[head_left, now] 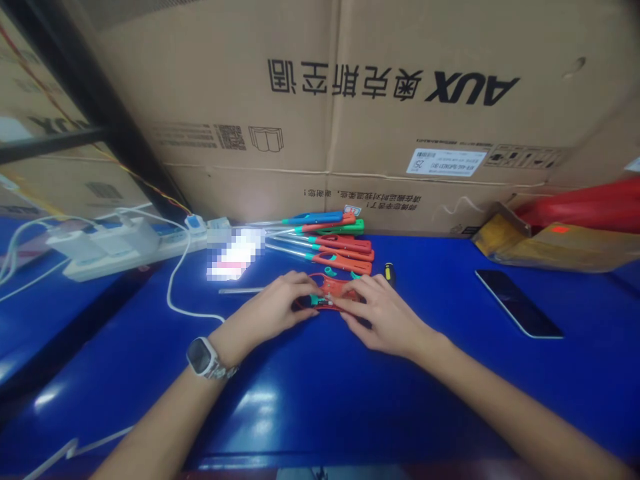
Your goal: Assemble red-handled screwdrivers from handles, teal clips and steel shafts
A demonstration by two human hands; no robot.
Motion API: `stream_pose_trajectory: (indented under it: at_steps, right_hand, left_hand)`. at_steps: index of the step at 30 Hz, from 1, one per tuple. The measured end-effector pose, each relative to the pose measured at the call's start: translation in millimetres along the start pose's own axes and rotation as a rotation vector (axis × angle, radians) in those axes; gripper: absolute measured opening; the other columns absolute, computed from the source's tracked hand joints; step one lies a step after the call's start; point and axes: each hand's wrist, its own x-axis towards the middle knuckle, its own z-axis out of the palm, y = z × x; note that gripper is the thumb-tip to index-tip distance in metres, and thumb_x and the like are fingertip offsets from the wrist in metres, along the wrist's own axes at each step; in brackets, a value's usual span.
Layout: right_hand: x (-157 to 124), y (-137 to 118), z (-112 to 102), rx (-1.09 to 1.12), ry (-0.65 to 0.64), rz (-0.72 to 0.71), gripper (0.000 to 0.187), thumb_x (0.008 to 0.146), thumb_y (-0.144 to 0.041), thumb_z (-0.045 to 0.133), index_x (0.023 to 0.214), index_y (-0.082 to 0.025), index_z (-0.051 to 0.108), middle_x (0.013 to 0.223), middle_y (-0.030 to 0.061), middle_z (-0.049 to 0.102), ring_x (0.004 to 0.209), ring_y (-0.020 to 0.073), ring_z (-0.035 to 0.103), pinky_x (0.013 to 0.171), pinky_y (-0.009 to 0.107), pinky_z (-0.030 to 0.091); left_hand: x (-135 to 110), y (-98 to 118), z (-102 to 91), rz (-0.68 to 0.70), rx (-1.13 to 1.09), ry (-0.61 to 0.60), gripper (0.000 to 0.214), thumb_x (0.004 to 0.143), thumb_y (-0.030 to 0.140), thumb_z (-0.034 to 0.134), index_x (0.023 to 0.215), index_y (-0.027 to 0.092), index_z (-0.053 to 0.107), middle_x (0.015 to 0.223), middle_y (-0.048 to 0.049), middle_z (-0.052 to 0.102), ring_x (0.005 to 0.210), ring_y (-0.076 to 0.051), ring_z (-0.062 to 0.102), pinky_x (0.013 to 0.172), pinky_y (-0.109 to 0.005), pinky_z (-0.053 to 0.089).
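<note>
An opened red long-nosed lighter (336, 288) lies between my hands, its inside facing up with small teal and white parts showing. My left hand (280, 303) pinches the end by its metal tube (240, 291), which sticks out to the left. From the other side my right hand (383, 313) grips the red handle, fingertips over the inner parts. Just beyond the handle lies a small teal piece (330, 271), and another teal piece (355, 275) sits near my right fingers. A black and yellow tool handle (390, 272), partly hidden, lies behind my right hand.
Several lighters, including a blue lighter (320, 218) and a green lighter (355, 227), lie behind my hands. A lit screen (235, 257), power strip (135, 250) and white cable (173, 287) are left. A dark phone (520, 303) lies right. Behind stands a large carton (320, 127).
</note>
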Motion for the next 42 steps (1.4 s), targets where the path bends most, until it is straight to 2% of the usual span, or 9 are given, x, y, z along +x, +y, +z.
stream_pose_trajectory:
  at_steps: [7,13,15,17,21,29,35,42]
  right_hand:
    - [-0.7,-4.9,5.1,-0.138,-0.051,-0.043,0.029,0.099,-0.026,0.049,0.119,-0.021,0.069,0.114,0.0115,0.064,0.104,0.0253,0.055,0.087,0.042,0.038]
    - [-1.7,-10.2,4.8,-0.266,-0.057,-0.084,0.029,0.098,-0.027,0.050,0.118,-0.017,0.068,0.113,0.0129,0.065,0.103,0.0266,0.057,0.084,0.042,0.036]
    - [-2.1,-10.3,5.1,-0.254,-0.057,-0.081,0.028,0.098,-0.026,0.051,0.118,-0.017,0.068,0.112,0.0121,0.066,0.102,0.0258,0.057,0.083,0.042,0.035]
    - [-2.4,-9.3,5.4,-0.231,-0.061,-0.074,0.029,0.098,-0.026,0.051,0.120,-0.018,0.067,0.112,0.0115,0.066,0.103,0.0255,0.058,0.083,0.041,0.035]
    - [-2.6,-6.2,5.1,-0.191,-0.081,-0.061,0.031,0.098,-0.026,0.051,0.124,-0.018,0.066,0.113,0.0122,0.065,0.105,0.0258,0.058,0.085,0.041,0.035]
    - [-2.1,-2.7,3.6,-0.138,-0.098,-0.069,0.033,0.100,-0.026,0.048,0.127,-0.019,0.066,0.116,0.0134,0.064,0.108,0.0261,0.058,0.086,0.042,0.036]
    - [-1.9,-3.3,1.7,-0.140,-0.098,-0.068,0.033,0.100,-0.026,0.048,0.127,-0.021,0.066,0.117,0.0136,0.065,0.107,0.0258,0.058,0.085,0.042,0.036]
    - [-1.9,-3.3,0.7,-0.146,-0.109,-0.061,0.034,0.100,-0.027,0.049,0.130,-0.023,0.065,0.119,0.0129,0.065,0.108,0.0258,0.058,0.085,0.042,0.035]
  left_hand:
    - [2.2,-0.3,1.0,-0.016,-0.012,-0.009,0.027,0.086,0.026,0.073,0.112,0.021,0.069,0.112,-0.0068,0.066,0.104,-0.023,0.062,0.094,-0.038,0.049]
    - [-3.1,2.2,-2.7,-0.070,-0.050,0.053,0.033,0.081,0.029,0.078,0.111,0.022,0.066,0.109,-0.0044,0.069,0.099,-0.021,0.064,0.089,-0.035,0.051]
    - [-5.6,0.4,-7.1,-0.098,-0.043,0.092,0.030,0.081,0.028,0.076,0.108,0.021,0.067,0.105,-0.0042,0.069,0.096,-0.022,0.064,0.087,-0.035,0.051]
    - [-7.8,-3.8,-12.4,-0.114,-0.016,0.127,0.022,0.082,0.019,0.069,0.104,0.020,0.068,0.102,-0.0042,0.069,0.096,-0.022,0.064,0.086,-0.035,0.051]
    - [-10.1,-12.5,-21.1,-0.121,-0.022,0.119,0.029,0.082,0.005,0.054,0.099,0.020,0.072,0.097,-0.0043,0.070,0.090,-0.020,0.064,0.082,-0.033,0.051]
    - [-9.0,-14.2,-25.1,-0.121,-0.093,0.063,0.019,0.089,0.021,0.061,0.098,0.019,0.077,0.096,-0.0074,0.071,0.084,-0.019,0.065,0.080,-0.034,0.052]
    - [-9.3,-16.9,-26.1,-0.099,-0.044,0.041,0.021,0.090,0.018,0.059,0.099,0.020,0.078,0.094,-0.0072,0.070,0.082,-0.018,0.065,0.078,-0.032,0.052]
    - [-10.0,-18.1,-27.5,-0.108,-0.010,0.090,0.010,0.088,0.017,0.065,0.087,0.019,0.075,0.089,-0.0047,0.069,0.080,-0.017,0.064,0.076,-0.031,0.050]
